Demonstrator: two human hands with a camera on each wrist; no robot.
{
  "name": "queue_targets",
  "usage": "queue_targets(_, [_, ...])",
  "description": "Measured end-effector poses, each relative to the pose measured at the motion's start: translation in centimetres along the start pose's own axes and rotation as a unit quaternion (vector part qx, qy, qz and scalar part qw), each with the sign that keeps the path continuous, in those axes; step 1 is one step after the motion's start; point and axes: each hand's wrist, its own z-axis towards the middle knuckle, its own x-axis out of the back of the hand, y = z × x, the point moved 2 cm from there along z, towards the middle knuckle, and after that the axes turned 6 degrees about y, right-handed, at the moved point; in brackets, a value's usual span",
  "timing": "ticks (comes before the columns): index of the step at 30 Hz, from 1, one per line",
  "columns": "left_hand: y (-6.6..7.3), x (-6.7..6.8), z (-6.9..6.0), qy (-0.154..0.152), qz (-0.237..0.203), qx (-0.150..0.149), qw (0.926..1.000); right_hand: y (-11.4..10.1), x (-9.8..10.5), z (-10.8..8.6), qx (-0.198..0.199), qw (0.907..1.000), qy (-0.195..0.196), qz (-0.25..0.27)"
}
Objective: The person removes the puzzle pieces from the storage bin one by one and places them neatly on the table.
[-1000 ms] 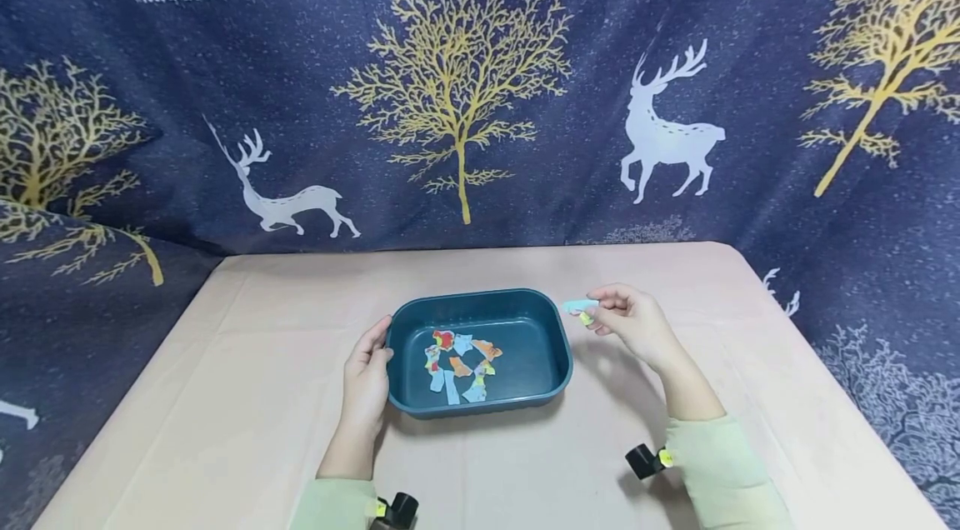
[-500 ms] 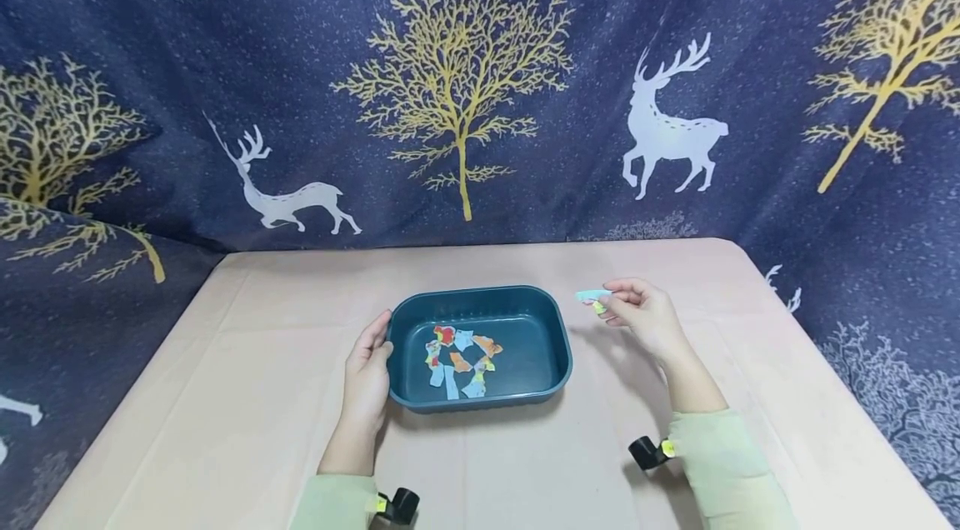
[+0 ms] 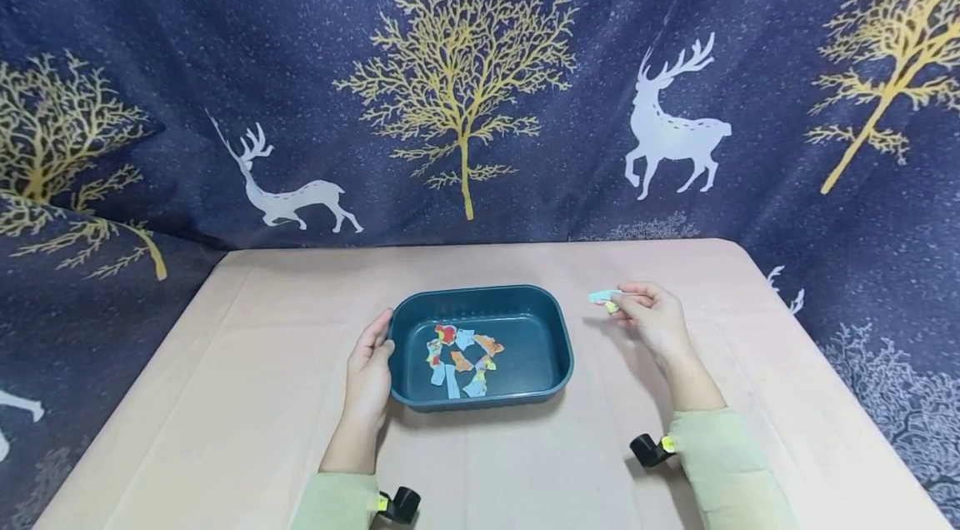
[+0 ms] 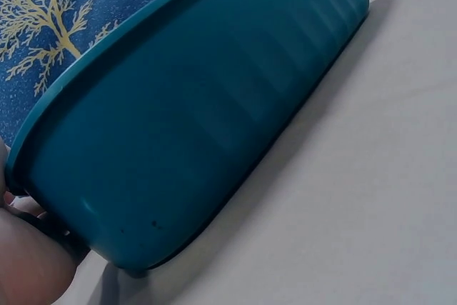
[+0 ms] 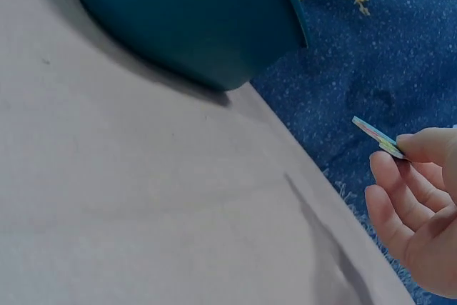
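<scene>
So the left hand [image 3: 367,372] grips a dark teal, rounded-rectangular, plastic-looking tub [image 3: 528,359] by its near short end, presumably so it doesn't skate around. The right hand [image 3: 658,326] pinches a thin, flat, pale-blue piece with a yellow bit [image 3: 604,297] between thumb and fingertips (might be two stacked, honestly can't tell), up in the air just outside the tub's other end. It's held by one end, so most of it pokes free toward the tub, maybe to keep it readable. The jagged, flat, multicoloured scraps [image 3: 462,362] lie in the tub, bunched toward the left grip, with bare floor toward the pinch. The raised rim stands between pinch and scraps; pale pink cloth-covered table [image 3: 247,380] spreads out around both hands.
</scene>
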Motion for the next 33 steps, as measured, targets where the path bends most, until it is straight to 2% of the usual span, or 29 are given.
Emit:
queue_targets(9, [0.1,0.0,0.1,-0.01,-0.008,0.002,0.9999,1.0,0.6,0.3,-0.06,0.9982,0.001,-0.002])
queue_targets(14, [0.1,0.0,0.2,-0.02,-0.01,0.002,0.9998,1.4,0.8,0.3,-0.079,0.9968,-0.001,-0.014])
queue_targets(20, [0.1,0.1,0.3,-0.031,-0.017,0.006,0.9993,2.0,0.8,0.5,-0.09,0.9957,-0.003,-0.017])
queue_targets(27, [0.0,0.1,0.1,-0.04,-0.032,0.047,0.9976,2.1,0.7,0.4,-0.101,0.9944,-0.022,-0.024])
queue_targets(33, [-0.2,-0.2,0.1,-0.039,-0.048,0.048,0.9969,2.2,0.7,0.4,-0.105,0.994,-0.028,-0.006])
